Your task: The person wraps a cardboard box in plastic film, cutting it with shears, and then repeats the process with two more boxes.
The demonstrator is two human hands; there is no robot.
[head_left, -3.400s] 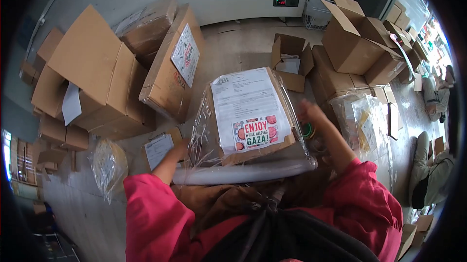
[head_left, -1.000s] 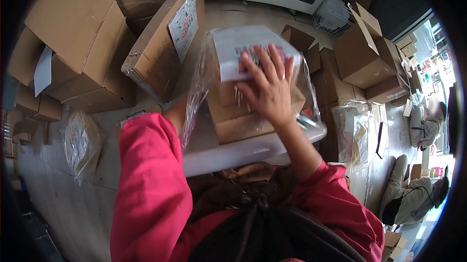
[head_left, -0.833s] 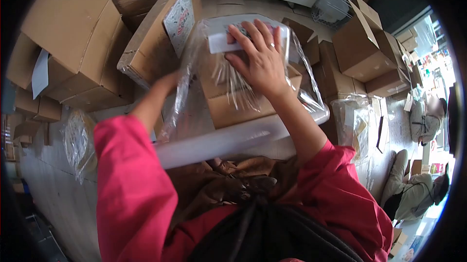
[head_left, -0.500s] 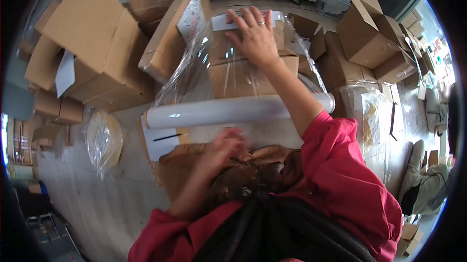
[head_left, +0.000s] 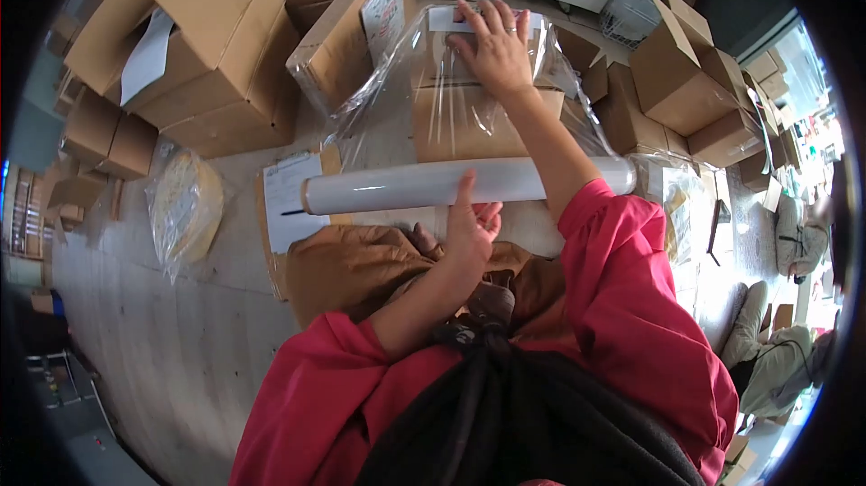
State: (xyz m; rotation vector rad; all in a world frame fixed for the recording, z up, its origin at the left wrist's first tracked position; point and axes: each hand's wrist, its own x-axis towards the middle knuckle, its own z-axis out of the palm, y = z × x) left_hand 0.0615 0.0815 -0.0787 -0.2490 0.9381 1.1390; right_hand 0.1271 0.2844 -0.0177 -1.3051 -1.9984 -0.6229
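Observation:
A cardboard box (head_left: 469, 120) lies in front of me under clear stretch film (head_left: 383, 98) with a white label (head_left: 442, 18) near its far end. My right hand (head_left: 501, 48) presses flat on the film over the box top, fingers spread, a ring on one finger. Closer to me a long roll of stretch film (head_left: 379, 186) lies crosswise, its film running up to the box. At the roll's near side is my left hand (head_left: 471, 233), thumb raised against the roll and fingers loosely curled with nothing gripped in them.
Open cartons stand at the left (head_left: 203, 53) and right (head_left: 677, 71). A bagged yellowish round item (head_left: 185, 202) lies on the floor, near a paper sheet (head_left: 293, 188) with a dark pen (head_left: 293, 212). Another person's legs (head_left: 767, 351) show at far right.
My left hand has moved forward and right, from above my lap up to the roll. My right hand stays flat on the box. The whole view has shifted slightly.

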